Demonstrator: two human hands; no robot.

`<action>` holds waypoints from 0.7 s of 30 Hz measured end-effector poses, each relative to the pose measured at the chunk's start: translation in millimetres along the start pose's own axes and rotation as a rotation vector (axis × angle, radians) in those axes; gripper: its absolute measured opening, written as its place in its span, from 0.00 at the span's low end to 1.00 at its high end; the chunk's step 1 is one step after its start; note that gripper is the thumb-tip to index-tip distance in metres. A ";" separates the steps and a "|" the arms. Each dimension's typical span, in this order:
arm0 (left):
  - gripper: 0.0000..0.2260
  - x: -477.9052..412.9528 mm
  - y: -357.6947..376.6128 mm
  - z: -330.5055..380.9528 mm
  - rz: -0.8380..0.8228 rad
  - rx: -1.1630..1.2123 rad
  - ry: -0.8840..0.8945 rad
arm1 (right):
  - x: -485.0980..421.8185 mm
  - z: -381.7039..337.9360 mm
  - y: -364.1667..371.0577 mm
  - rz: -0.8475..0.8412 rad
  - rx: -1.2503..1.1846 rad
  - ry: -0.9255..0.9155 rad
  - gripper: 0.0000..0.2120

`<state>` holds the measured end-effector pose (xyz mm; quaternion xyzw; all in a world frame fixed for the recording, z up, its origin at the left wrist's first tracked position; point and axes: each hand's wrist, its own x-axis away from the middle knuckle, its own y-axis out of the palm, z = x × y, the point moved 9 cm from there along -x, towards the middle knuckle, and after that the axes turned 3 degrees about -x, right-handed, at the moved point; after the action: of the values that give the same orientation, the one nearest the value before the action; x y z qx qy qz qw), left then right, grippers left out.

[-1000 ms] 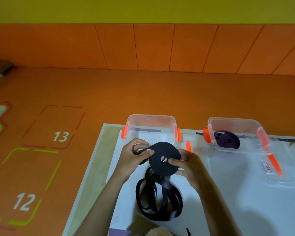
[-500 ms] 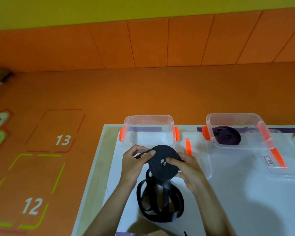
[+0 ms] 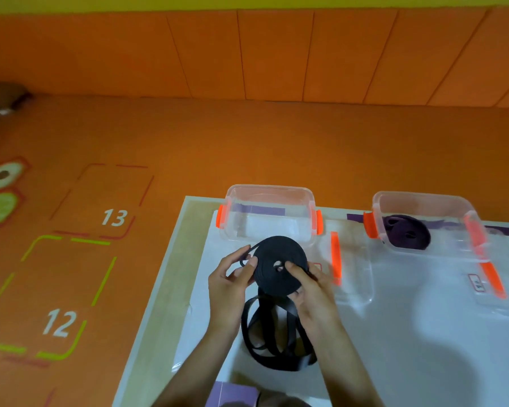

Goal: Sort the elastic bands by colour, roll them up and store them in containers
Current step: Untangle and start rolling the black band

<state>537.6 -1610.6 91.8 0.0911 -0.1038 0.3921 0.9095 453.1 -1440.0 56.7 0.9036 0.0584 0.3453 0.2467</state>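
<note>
Band roll gripped between left hand and right hand.

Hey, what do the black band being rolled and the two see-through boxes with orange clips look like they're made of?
Black band: probably woven or rubbery elastic, matte on the roll, faint sheen on the loose loops, which droop limply. Left box and right box: clear, glossy hard plastic; you can see straight through their walls. Orange clips: opaque plastic, likely moulded.
</note>
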 end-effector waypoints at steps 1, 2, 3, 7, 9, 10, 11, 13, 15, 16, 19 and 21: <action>0.09 2.3 -9.3 -1.7 0.042 0.012 0.000 | 2.9 6.7 3.4 -0.018 0.015 0.005 0.07; 0.09 4.8 -19.0 -4.3 0.088 0.019 -0.001 | 6.5 13.1 6.5 -0.038 0.043 0.005 0.07; 0.09 8.1 -28.6 -8.4 0.133 0.025 -0.007 | 11.2 17.6 9.0 -0.053 0.092 -0.002 0.09; 0.10 20.5 -63.7 -16.2 0.237 0.091 -0.033 | 30.7 15.6 26.1 -0.179 0.457 -0.139 0.25; 0.09 23.9 -77.5 -15.0 0.247 0.100 -0.033 | 41.4 14.3 40.4 -0.282 0.652 -0.212 0.26; 0.09 26.6 -82.7 -13.7 0.249 0.107 -0.032 | 46.4 14.0 44.7 -0.304 0.723 -0.242 0.26; 0.09 29.5 -86.3 -12.8 0.249 0.118 -0.034 | 51.2 12.9 47.7 -0.305 0.767 -0.274 0.25; 0.08 34.0 -88.3 -11.7 0.231 0.134 -0.041 | 58.5 10.6 49.1 -0.275 0.775 -0.317 0.25; 0.05 34.9 -87.2 -7.6 0.174 0.136 -0.030 | 64.5 13.1 46.8 -0.240 0.714 -0.309 0.26; 0.04 34.1 -86.3 -4.5 0.129 0.140 -0.024 | 67.0 13.9 45.0 -0.222 0.686 -0.307 0.26; 0.05 24.6 -79.9 1.2 -0.005 0.139 -0.057 | 66.1 8.5 39.6 -0.173 0.647 -0.315 0.24; 0.06 17.3 -73.4 2.4 -0.057 0.119 -0.097 | 60.7 3.4 37.0 -0.162 0.630 -0.308 0.24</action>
<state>602.7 -1648.8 92.4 0.1667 -0.1217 0.3666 0.9072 498.7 -1457.0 108.6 0.9692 0.1953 0.1495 -0.0113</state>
